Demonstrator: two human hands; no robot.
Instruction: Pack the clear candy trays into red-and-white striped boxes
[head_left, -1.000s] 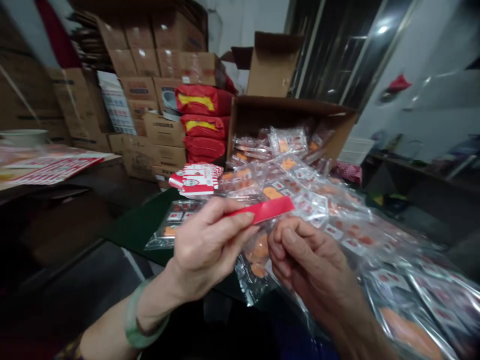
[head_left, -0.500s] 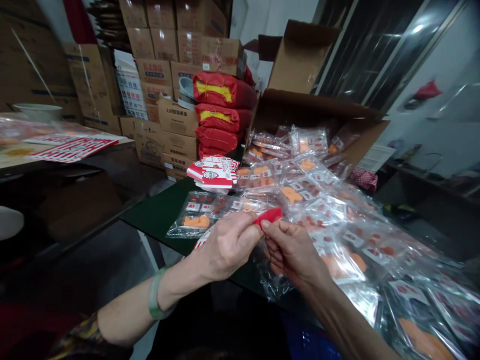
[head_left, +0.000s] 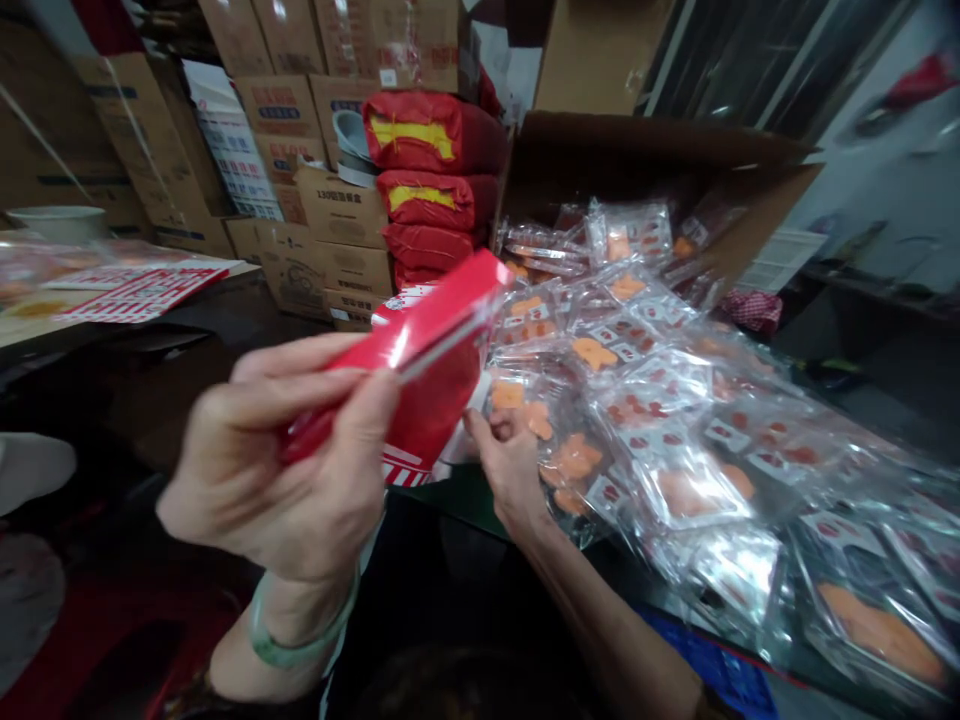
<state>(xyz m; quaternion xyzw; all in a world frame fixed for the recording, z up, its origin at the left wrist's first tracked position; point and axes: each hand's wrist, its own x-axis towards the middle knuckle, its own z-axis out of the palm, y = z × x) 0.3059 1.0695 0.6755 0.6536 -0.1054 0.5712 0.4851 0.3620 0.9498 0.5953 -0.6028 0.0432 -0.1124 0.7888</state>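
My left hand (head_left: 292, 450), with a green bangle at the wrist, is raised and closed on a glossy red packet (head_left: 442, 390). The packet tilts up to the right, and a pale strip runs along its upper edge. Red and white stripes show beneath it; whether they belong to it I cannot tell. To its right my right hand (head_left: 510, 460) has its fingers curled in a pinch by a whitish edge; what they hold is unclear. Clear plastic packs (head_left: 570, 460) with orange shapes inside lie just beyond the right hand. Behind the red packet, a red-and-white printed carton (head_left: 397, 303) is partly hidden.
More clear packs (head_left: 690, 440) spread over the dark green table and spill from an open cardboard box (head_left: 765, 190). Red bundles (head_left: 431, 135) and brown cartons (head_left: 341, 210) are stacked behind. At left, a second table holds striped printed sheets (head_left: 150, 290).
My left hand has risen and moved left, closer to the camera, with the red packet now largely in sight. My right hand has drawn left and apart from it. The view has shifted.
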